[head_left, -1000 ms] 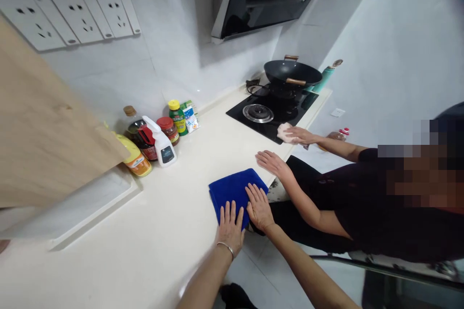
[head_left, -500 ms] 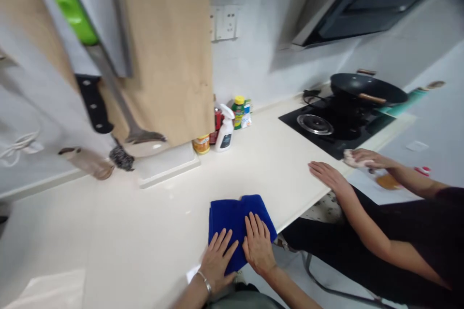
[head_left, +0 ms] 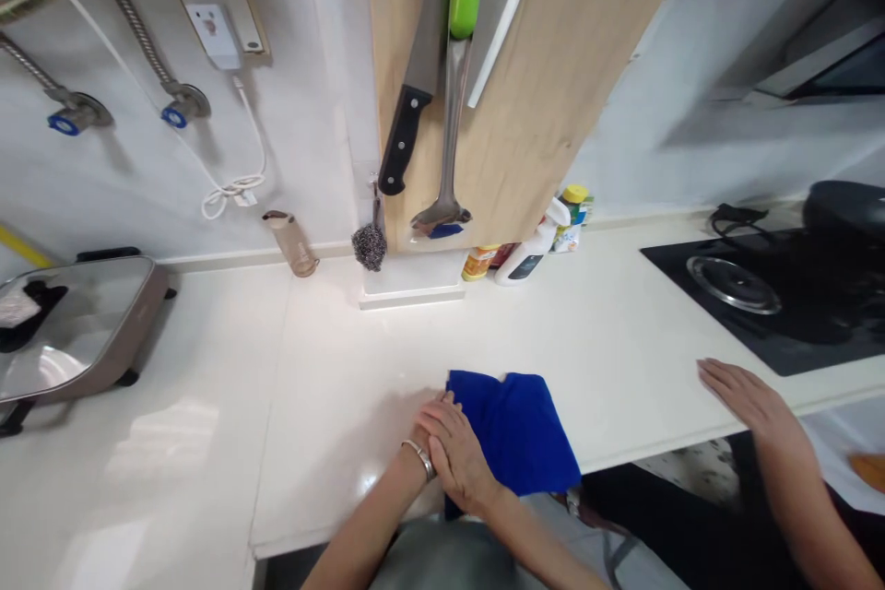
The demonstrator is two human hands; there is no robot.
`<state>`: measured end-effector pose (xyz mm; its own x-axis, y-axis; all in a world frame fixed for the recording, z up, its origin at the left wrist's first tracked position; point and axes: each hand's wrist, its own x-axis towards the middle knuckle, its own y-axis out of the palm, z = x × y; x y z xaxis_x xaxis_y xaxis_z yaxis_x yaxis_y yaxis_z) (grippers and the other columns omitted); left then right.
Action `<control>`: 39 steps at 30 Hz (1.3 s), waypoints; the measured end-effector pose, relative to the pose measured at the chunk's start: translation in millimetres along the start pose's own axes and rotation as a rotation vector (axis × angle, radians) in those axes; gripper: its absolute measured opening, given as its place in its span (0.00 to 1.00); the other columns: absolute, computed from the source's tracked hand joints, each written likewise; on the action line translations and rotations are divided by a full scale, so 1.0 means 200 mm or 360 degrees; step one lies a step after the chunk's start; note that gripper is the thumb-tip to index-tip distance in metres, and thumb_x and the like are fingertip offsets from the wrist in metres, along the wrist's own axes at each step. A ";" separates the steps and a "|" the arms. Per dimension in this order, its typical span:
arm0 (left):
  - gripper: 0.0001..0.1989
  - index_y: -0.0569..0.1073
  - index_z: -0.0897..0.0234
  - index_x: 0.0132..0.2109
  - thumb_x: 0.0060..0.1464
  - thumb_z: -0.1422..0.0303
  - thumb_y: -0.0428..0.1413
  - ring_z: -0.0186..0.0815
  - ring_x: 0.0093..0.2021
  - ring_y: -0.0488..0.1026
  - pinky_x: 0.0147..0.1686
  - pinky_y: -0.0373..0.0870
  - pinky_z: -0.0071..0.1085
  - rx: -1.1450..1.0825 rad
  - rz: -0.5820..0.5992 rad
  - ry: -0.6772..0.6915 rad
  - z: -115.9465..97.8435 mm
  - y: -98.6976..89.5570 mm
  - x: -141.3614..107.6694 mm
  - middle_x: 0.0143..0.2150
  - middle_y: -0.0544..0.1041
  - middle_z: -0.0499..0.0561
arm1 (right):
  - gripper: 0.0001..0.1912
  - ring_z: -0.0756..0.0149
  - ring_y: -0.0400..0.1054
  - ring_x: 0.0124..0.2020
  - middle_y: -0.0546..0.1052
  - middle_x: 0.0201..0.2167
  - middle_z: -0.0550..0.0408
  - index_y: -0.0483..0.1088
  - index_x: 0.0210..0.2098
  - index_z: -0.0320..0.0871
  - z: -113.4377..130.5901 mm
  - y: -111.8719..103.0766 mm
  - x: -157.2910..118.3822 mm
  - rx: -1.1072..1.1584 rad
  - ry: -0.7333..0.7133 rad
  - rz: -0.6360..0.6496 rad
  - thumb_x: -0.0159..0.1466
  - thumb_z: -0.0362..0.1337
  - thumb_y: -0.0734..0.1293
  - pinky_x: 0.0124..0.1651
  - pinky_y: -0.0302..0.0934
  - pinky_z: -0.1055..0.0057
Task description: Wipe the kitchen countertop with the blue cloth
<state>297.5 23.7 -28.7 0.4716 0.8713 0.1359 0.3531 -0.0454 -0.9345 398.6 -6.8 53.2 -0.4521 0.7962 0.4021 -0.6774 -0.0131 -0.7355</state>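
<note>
A blue cloth (head_left: 522,433) lies on the white counter, its near edge hanging over the front. My left hand (head_left: 420,431), with a silver bracelet at its wrist, is at the cloth's left edge. Across the back of it lies my right hand (head_left: 462,466), its fingers curled over the left hand and covering most of that hand's fingers. Only a few left fingertips peek out beside the cloth's upper left corner.
Another person's hand (head_left: 750,396) rests at the counter edge near the black cooktop (head_left: 822,313). A spray bottle (head_left: 532,253), a scouring ball (head_left: 369,246), a brown bottle (head_left: 291,244) and an electric pan (head_left: 83,323) line the back and left. A knife (head_left: 407,129) hangs above.
My view has swung left. Both hands were spread flat on the cloth; now they have moved to its left edge, with the right hand over the left.
</note>
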 end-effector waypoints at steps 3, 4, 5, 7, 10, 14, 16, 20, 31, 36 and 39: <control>0.24 0.70 0.62 0.61 0.59 0.71 0.47 0.42 0.55 0.74 0.65 0.61 0.46 0.0010 0.0214 0.0052 0.01 0.00 0.01 0.54 0.79 0.55 | 0.22 0.63 0.68 0.54 0.76 0.50 0.50 0.67 0.58 0.46 -0.04 0.04 0.04 0.0097 0.0117 0.0027 0.72 0.35 0.49 0.61 0.63 0.57; 0.24 0.71 0.62 0.61 0.59 0.71 0.47 0.43 0.54 0.75 0.64 0.63 0.45 0.0017 0.0255 0.0059 0.01 -0.02 0.02 0.53 0.80 0.56 | 0.22 0.64 0.69 0.52 0.77 0.49 0.51 0.68 0.57 0.46 -0.07 0.04 0.04 0.0102 0.0150 0.0016 0.73 0.36 0.49 0.61 0.63 0.59; 0.24 0.71 0.63 0.61 0.59 0.71 0.47 0.43 0.55 0.74 0.63 0.65 0.44 0.0024 0.0280 0.0062 0.00 -0.05 0.03 0.53 0.80 0.56 | 0.22 0.65 0.70 0.52 0.77 0.49 0.51 0.68 0.56 0.47 -0.11 0.04 0.03 0.0083 0.0188 -0.0012 0.73 0.36 0.48 0.61 0.63 0.59; 0.25 0.68 0.64 0.63 0.61 0.72 0.43 0.44 0.60 0.70 0.63 0.66 0.44 0.0043 0.0277 0.0051 -0.02 -0.13 0.05 0.59 0.76 0.58 | 0.22 0.62 0.68 0.55 0.76 0.52 0.50 0.68 0.56 0.46 -0.22 0.02 0.00 -0.0043 0.0298 -0.0153 0.73 0.38 0.48 0.64 0.59 0.54; 0.29 0.59 0.64 0.68 0.62 0.77 0.38 0.42 0.70 0.56 0.65 0.64 0.43 0.0071 0.0053 0.0024 -0.08 -0.27 0.08 0.70 0.61 0.56 | 0.23 0.50 0.62 0.61 0.71 0.57 0.40 0.65 0.59 0.40 -0.45 -0.05 -0.12 -0.0453 0.0657 -0.0505 0.73 0.42 0.50 0.65 0.53 0.42; 0.31 0.55 0.61 0.70 0.61 0.80 0.39 0.41 0.74 0.42 0.68 0.60 0.44 0.0086 -0.0257 0.0199 -0.13 -0.36 0.11 0.74 0.53 0.52 | 0.32 0.33 0.57 0.62 0.66 0.59 0.28 0.58 0.64 0.32 -0.69 -0.13 -0.34 -0.0947 0.1164 -0.0574 0.70 0.50 0.53 0.56 0.57 0.35; 0.33 0.51 0.63 0.71 0.60 0.81 0.39 0.43 0.75 0.39 0.69 0.58 0.48 0.0089 -0.0272 0.0281 -0.13 -0.33 0.12 0.75 0.50 0.55 | 0.34 0.32 0.59 0.58 0.67 0.57 0.28 0.56 0.65 0.32 -0.75 -0.14 -0.41 -0.1020 0.1203 -0.0513 0.70 0.51 0.54 0.52 0.60 0.37; 0.35 0.47 0.64 0.72 0.59 0.82 0.39 0.45 0.74 0.39 0.68 0.60 0.53 0.0082 -0.0222 0.0249 -0.13 -0.21 0.14 0.74 0.49 0.60 | 0.28 0.43 0.66 0.47 0.71 0.49 0.32 0.61 0.62 0.32 -0.77 -0.11 -0.43 -0.0993 0.1121 -0.0528 0.70 0.47 0.54 0.46 0.64 0.48; 0.36 0.45 0.65 0.72 0.61 0.68 0.49 0.51 0.74 0.40 0.67 0.58 0.55 0.0092 0.0159 0.0233 -0.21 0.06 -0.13 0.75 0.45 0.61 | 0.30 0.49 0.44 0.71 0.55 0.70 0.46 0.50 0.70 0.41 -0.54 -0.10 -0.50 -0.1018 0.0481 -0.0213 0.70 0.37 0.56 0.69 0.46 0.48; 0.35 0.44 0.58 0.72 0.62 0.65 0.49 0.49 0.74 0.44 0.67 0.59 0.52 0.0116 0.0134 0.0171 -0.19 0.05 -0.15 0.75 0.45 0.56 | 0.33 0.47 0.39 0.72 0.48 0.72 0.47 0.49 0.71 0.42 -0.58 -0.04 -0.50 -0.1074 0.0585 -0.0097 0.67 0.38 0.57 0.70 0.41 0.44; 0.33 0.47 0.56 0.72 0.63 0.67 0.48 0.47 0.73 0.46 0.66 0.61 0.50 0.0165 -0.0012 0.0062 -0.09 0.00 -0.18 0.75 0.48 0.56 | 0.33 0.48 0.38 0.72 0.47 0.72 0.50 0.50 0.70 0.44 -0.68 -0.04 -0.39 -0.1073 0.0572 -0.0065 0.67 0.38 0.56 0.71 0.39 0.44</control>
<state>295.2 -17.0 -28.2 0.5010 0.8517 0.1537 0.2721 0.0136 -0.9622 518.7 13.5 -46.8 -0.1397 0.9375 0.3186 -0.1368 0.3004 -0.9439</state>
